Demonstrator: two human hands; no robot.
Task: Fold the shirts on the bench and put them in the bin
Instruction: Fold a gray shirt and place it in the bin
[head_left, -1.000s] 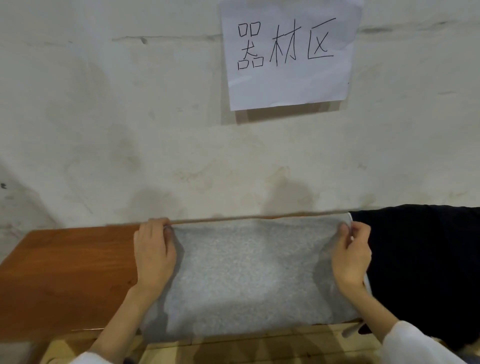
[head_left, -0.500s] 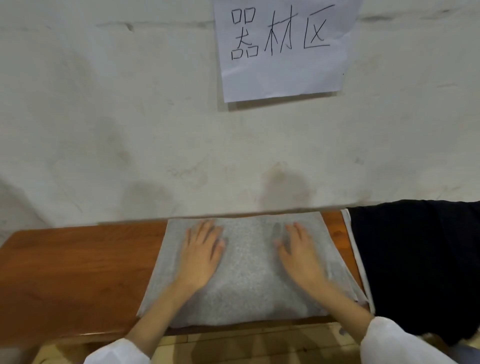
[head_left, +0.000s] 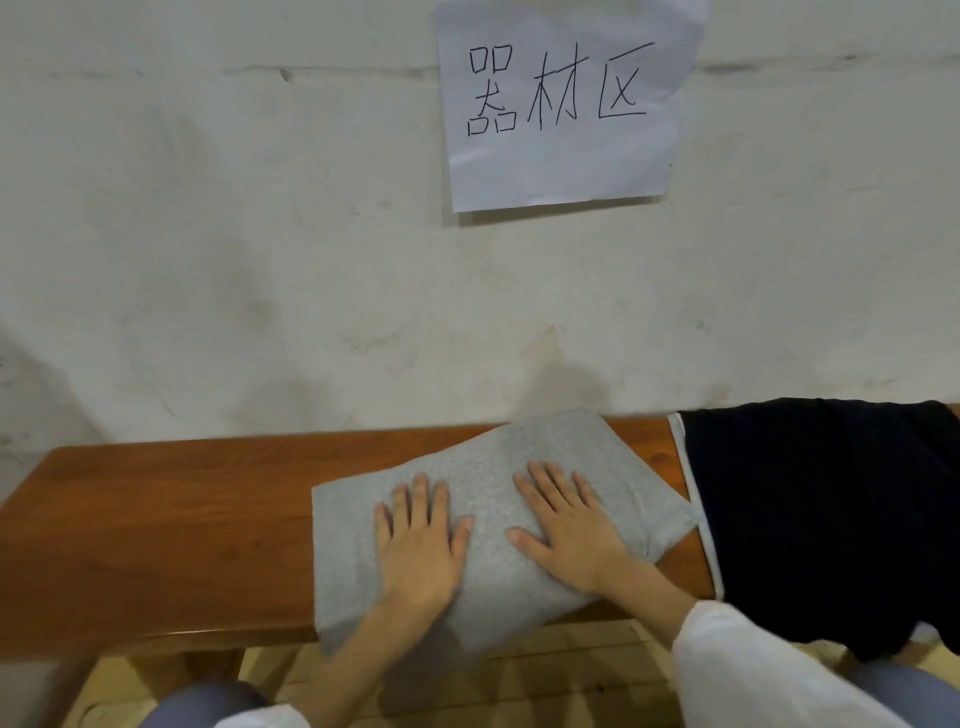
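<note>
A: Where does the grey shirt (head_left: 493, 478) lie?

B: On the table (head_left: 182, 519), right of centre. It is a compact folded rectangle, skewed, with the far corner toward the wall (head_left: 208, 234). The near edge overhangs the table's front lip.

A: Hands?

B: Both flat on the cloth, palms down, fingers straight and spread. The left hand (head_left: 421, 545) is on the near-left part and the right hand (head_left: 566, 530) just beside it. Neither grips anything.

A: Why flat and not pinching?

B: My reading is that they are pressing the fold. Spread palms push out air and set the creases so the bundle keeps its shape when lifted. Two hands side by side cover most of the top face.

A: Other garments?

B: A dark shirt (head_left: 831, 509) is spread over the right end of the table, unfolded, with its near part draping off the front. A pale edge runs along its left side. It sits near the grey one's right corner, but I cannot tell if they touch.

A: And the bin?

B: Not in view. A paper sign (head_left: 561, 104) with handwritten characters hangs on the wall above.

A: Stage?

B: The grey shirt looks folded, or one fold short of it. It has yet to go in the bin, and the dark one is yet to be folded.

A: Risk?

B: The overhang. Let go carelessly and the bundle may slide off or open up.
</note>
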